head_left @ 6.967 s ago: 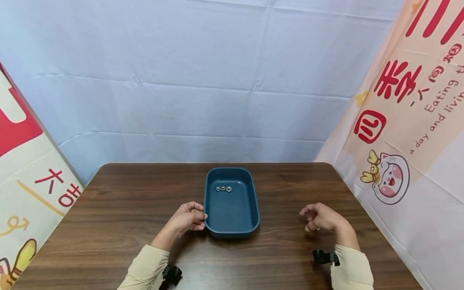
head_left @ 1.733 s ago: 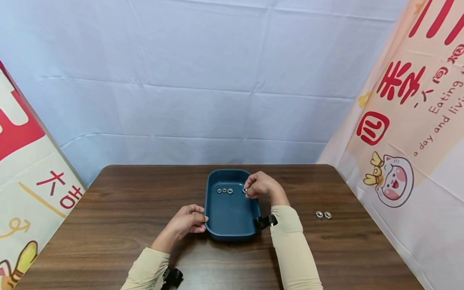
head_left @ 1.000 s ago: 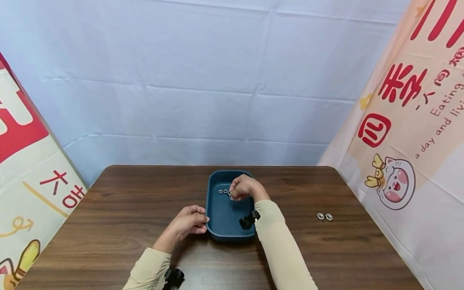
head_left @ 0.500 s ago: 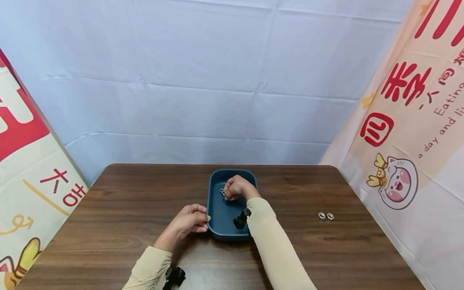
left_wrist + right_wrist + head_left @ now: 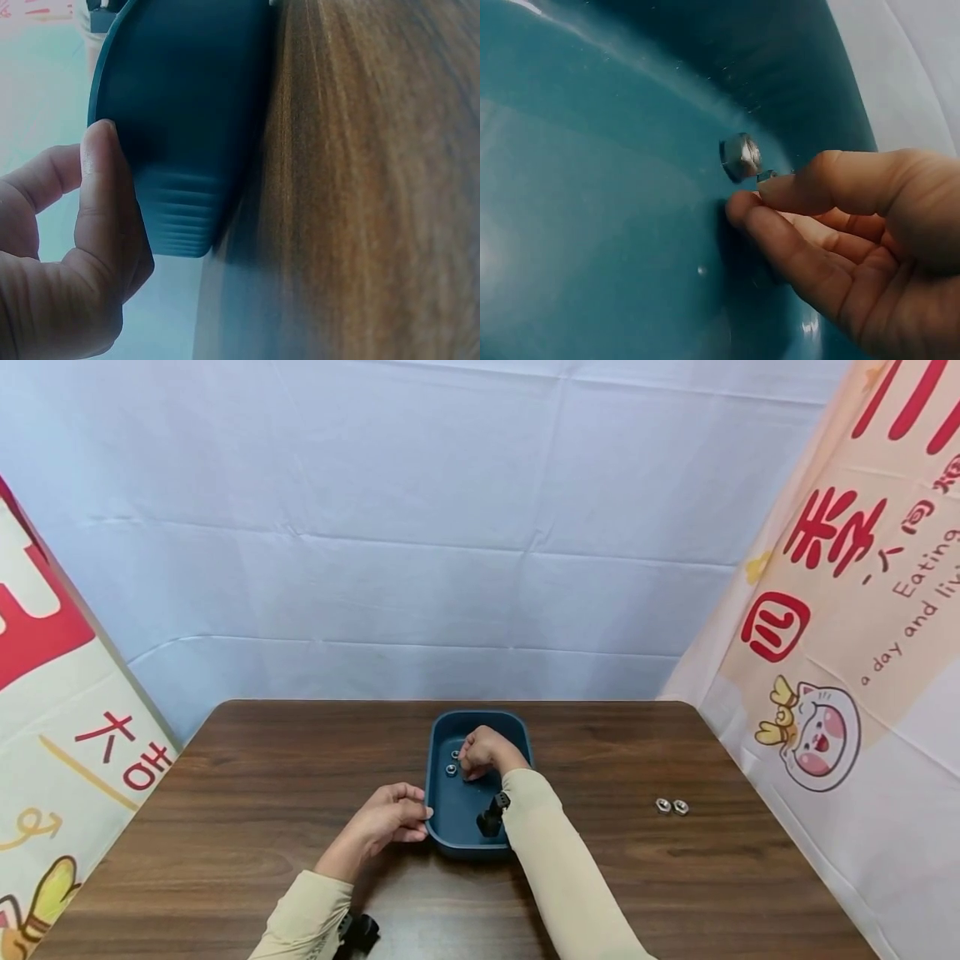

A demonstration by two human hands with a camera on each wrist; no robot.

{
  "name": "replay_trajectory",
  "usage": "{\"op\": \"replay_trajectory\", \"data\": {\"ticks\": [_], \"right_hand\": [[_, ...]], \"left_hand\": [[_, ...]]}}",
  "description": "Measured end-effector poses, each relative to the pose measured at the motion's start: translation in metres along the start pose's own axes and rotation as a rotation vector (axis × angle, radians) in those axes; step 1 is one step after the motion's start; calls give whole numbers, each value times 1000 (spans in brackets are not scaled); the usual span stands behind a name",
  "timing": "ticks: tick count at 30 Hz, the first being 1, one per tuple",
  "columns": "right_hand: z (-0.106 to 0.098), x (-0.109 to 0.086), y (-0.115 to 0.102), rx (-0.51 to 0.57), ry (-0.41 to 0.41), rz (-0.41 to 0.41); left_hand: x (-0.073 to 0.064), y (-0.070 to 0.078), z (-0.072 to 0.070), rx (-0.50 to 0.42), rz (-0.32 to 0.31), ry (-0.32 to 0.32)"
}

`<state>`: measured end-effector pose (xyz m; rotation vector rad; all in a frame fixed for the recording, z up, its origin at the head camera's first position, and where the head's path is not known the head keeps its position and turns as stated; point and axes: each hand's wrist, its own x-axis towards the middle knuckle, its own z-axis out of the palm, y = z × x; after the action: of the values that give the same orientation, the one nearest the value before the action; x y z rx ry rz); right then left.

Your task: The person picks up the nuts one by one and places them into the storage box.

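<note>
A dark blue rectangular tray stands on the table. My left hand holds its left side, thumb tip at the rim and fingers along the outer wall; the left wrist view shows this grip on the tray wall. My right hand is inside the tray, low over its floor, fingers bent and thumb tip close to the index tip. A metal hex nut lies just left of the fingertips, with a smaller nut behind it. In the right wrist view the nearer nut sits just past the fingertips. Other nuts are hidden by my hand.
Two larger hex nuts lie side by side on the wooden table, right of the tray. A pale cloth hangs behind the table, with printed cloths at both sides.
My right hand came in over the tray's right side with a nut, moved left and set it down in front of the row. My left hand has stayed at the tray.
</note>
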<state>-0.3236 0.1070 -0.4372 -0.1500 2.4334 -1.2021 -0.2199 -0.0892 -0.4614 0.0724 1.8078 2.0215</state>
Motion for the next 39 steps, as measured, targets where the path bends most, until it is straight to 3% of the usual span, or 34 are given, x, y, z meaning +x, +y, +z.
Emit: {"op": "replay_trajectory", "data": {"ticks": [4,7,12,16,19,27,39], "right_hand": [[-2,-1,-2,0,-7,-10],[-5,-3,-3,-65,-37,-47],[-13,-13,-14,-307,-106,-97],[-17,-24,-27,-522,-121,-84],[-19,-29,-30,-616,-127,-65],[-23,-38,-25,-616,-137,-86],[-34,-73,-25,-677,-109,-146]], "left_hand": [[-2,2,0,-3,5,-2],[-3,3,1,-4,8,-7],[-3,3,2,12,5,5],[-2,5,2,16,10,7],[-2,5,2,18,11,0],[-4,6,3,33,5,2],[-5,5,6,72,19,15]]}}
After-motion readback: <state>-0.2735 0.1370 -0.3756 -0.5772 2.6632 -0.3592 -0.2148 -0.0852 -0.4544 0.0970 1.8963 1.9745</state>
